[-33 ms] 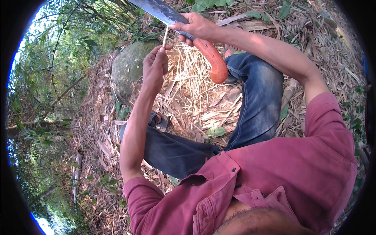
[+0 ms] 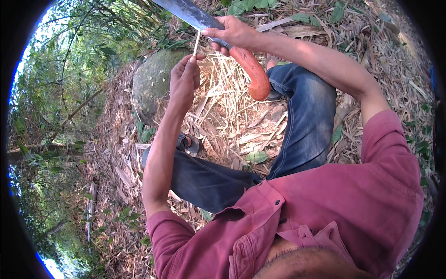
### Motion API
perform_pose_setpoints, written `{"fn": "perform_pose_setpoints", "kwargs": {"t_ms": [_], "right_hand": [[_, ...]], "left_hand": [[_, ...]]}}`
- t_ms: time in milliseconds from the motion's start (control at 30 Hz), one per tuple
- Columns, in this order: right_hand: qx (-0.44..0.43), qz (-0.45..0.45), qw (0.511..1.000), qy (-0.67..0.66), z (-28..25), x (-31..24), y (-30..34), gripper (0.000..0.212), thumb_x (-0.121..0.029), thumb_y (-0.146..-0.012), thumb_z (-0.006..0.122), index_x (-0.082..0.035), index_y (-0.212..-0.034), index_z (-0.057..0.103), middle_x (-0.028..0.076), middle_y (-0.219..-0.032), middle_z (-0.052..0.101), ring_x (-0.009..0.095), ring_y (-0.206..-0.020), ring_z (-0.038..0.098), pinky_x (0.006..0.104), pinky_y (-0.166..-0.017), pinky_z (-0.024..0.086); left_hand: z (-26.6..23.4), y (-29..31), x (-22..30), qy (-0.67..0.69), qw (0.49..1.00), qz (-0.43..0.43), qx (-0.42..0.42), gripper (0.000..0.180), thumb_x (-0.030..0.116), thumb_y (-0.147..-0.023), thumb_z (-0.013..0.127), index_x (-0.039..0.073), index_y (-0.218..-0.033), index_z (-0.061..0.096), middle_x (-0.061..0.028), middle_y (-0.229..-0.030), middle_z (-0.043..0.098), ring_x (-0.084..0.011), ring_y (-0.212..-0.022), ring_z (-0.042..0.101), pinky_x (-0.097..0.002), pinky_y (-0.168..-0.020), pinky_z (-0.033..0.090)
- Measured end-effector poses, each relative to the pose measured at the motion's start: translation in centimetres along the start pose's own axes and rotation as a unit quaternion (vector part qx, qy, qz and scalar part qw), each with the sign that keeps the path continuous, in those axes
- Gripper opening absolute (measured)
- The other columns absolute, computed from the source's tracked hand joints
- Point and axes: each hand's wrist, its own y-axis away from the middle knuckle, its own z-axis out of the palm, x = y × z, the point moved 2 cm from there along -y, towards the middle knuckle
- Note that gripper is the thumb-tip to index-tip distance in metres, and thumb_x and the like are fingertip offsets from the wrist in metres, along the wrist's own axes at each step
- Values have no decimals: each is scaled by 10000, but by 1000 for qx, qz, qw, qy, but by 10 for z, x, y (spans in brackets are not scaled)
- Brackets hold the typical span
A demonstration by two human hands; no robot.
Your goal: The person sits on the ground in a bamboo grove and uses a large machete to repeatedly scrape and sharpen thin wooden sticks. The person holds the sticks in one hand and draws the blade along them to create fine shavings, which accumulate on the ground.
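A machete with a broad dark blade (image 2: 183, 11) and a thick, curved reddish wooden handle (image 2: 253, 72) lies slantwise in front of me. My right hand (image 2: 236, 33) is closed around the base of the blade, just above the handle, with the thumb toward the cutting edge. Between the thumb and fingers of my left hand (image 2: 184, 81) is pinched a thin, pale stick (image 2: 196, 44). The stick points up, and its upper end meets the blade's edge by my right thumb. The left hand's other fingers are curled and partly hidden.
A large mossy boulder (image 2: 155, 81) stands to the left of my left hand. Pale slivers (image 2: 227, 88) lie heaped on the ground between my bent legs (image 2: 304, 116), among dry leaves. A green leaf (image 2: 256, 156) rests nearer me. Thick greenery (image 2: 55, 69) borders the left.
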Motion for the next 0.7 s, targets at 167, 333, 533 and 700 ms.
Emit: {"fn": "perform_pose_setpoints", "kwargs": {"t_ms": [167, 333, 533, 700], "right_hand": [[17, 2, 1000, -14, 1, -5, 2, 322, -328, -897, 587, -19, -959, 519, 11, -627, 566, 63, -455, 540, 211, -414, 470], [-8, -7, 1000, -24, 7, -8, 2, 275, -277, -903, 577, -5, -907, 536, 46, -639, 596, 92, -468, 564, 225, -414, 464], [-15, 15, 1000, -17, 12, -7, 5, 254, -258, -915, 558, -7, -899, 530, 39, -632, 581, 89, -465, 553, 224, -417, 466], [-31, 13, 999, -36, 19, -7, 6, 234, -239, -926, 542, -5, -928, 526, 26, -628, 562, 79, -462, 536, 226, -419, 464]], "left_hand": [[2, -3, 1, 13, 1000, 10, -10, 266, 220, -974, 452, 6, -1092, 559, 92, -606, 282, -7, -472, 233, -184, -411, 181], [1, -8, 3, 7, 1000, 20, -10, 270, 221, -977, 446, 7, -1100, 554, 91, -604, 284, -6, -472, 240, -181, -410, 183], [1, -9, 2, 1, 1000, 24, -12, 275, 223, -980, 436, 9, -1109, 549, 91, -600, 294, -8, -463, 243, -178, -401, 182], [2, -10, 2, 11, 1000, 20, -6, 270, 214, -979, 435, 8, -1114, 547, 90, -597, 307, -7, -458, 251, -172, -392, 193]]}}
